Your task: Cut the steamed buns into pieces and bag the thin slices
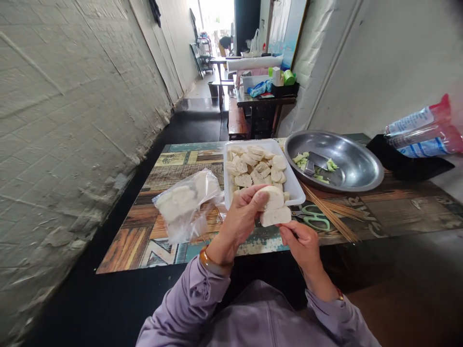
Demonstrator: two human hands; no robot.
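My left hand [243, 212] is closed, its thumb pressed on the upper of two pale, bread-like slices [275, 216], one partly above the other. My right hand [303, 243] pinches close under the lower slice; what its fingertips grip is hidden. Just behind my hands is a white plastic tray [300, 196] heaped with similar slices [255, 164]. Thin wooden skewers [334, 214] lie to the right of the tray. Green-handled scissors [315, 218] rest beside them, their blades partly hidden by the slices.
A clear plastic bag [188, 205] with white pieces lies left of the tray. To the right stands a steel basin [361, 180] with green scraps and a dark flat object. Packaged goods [419, 127] stand at far right. A bench [237, 118] and another table lie beyond; a person [224, 44] bends by the doorway.
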